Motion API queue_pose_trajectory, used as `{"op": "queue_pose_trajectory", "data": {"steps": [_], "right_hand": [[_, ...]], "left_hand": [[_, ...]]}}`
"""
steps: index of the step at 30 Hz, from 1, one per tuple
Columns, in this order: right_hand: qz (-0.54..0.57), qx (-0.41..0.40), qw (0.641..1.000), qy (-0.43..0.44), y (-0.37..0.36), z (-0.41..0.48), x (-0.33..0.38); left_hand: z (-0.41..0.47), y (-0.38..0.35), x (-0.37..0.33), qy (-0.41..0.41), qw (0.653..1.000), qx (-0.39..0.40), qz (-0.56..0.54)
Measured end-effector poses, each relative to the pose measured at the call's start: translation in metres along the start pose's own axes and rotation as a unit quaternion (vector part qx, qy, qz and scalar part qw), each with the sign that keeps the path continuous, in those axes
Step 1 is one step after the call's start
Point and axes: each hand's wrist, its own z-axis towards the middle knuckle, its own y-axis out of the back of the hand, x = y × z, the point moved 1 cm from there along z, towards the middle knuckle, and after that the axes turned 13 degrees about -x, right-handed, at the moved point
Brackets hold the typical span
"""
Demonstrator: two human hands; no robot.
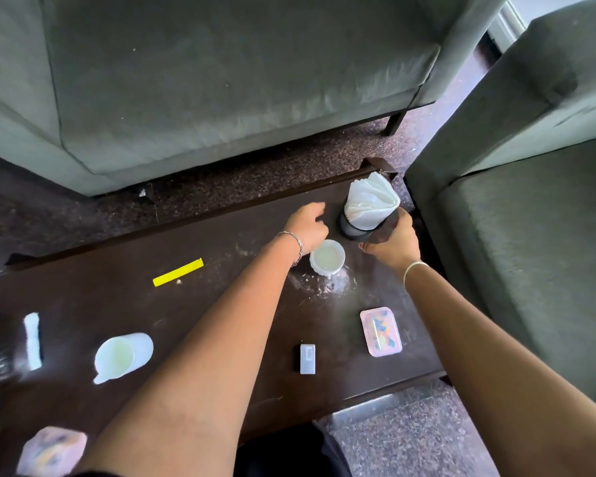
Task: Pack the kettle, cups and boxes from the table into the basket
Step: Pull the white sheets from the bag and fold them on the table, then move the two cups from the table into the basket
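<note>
Near edge: pink box [52, 456], white jug [123, 356], small white box [307, 359], second pink box [381, 331], all on counter [117, 256]; no basket in my view. White cup [327, 258] beside left wrist. Both arms outstretched: left hand [307, 225] loosely curled, empty; right hand [393, 242] grips napkin holder [367, 204], I judge to steady it

Forearms bare. Silver chain bracelet [295, 243] on left wrist, thin white band [414, 268] on right wrist, red nail polish on right hand [393, 244].
</note>
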Motion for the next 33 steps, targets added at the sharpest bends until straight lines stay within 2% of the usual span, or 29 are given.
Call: {"op": "queue_pose_trajectory", "data": {"steps": [4, 8, 11, 16, 20, 23, 27, 30, 33], "right_hand": [[-0.008, -0.063, 0.997, -0.033, 0.004, -0.042, 0.012], [0.01, -0.122, 0.992, 0.033, -0.005, -0.113, 0.03], [-0.004, -0.075, 0.992, 0.098, -0.026, -0.175, 0.036], [-0.043, 0.054, 0.993, 0.1, -0.067, -0.256, 0.026], [-0.071, 0.167, 0.977, 0.109, -0.097, -0.293, 0.014], [-0.079, 0.205, 0.969, 0.116, -0.115, -0.307, 0.005], [-0.034, 0.201, 0.976, 0.071, -0.136, -0.313, -0.002], [-0.027, 0.183, 0.981, 0.062, -0.146, -0.314, -0.002], [-0.018, 0.165, 0.983, 0.074, -0.151, -0.314, -0.002]], "left_hand": [[-0.028, 0.04, 0.009, 0.012, 0.997, -0.059, -0.038], [-0.069, 0.087, 0.037, 0.036, 0.987, -0.13, -0.09], [-0.109, 0.116, 0.073, 0.065, 0.974, -0.185, -0.113], [-0.172, 0.144, 0.147, 0.102, 0.966, -0.218, -0.1], [-0.208, 0.142, 0.204, 0.148, 0.96, -0.211, -0.113], [-0.221, 0.131, 0.238, 0.177, 0.964, -0.159, -0.118], [-0.226, 0.112, 0.257, 0.19, 0.96, -0.093, -0.185], [-0.221, 0.101, 0.259, 0.208, 0.938, -0.096, -0.261], [-0.218, 0.096, 0.26, 0.211, 0.926, -0.11, -0.293]]}}
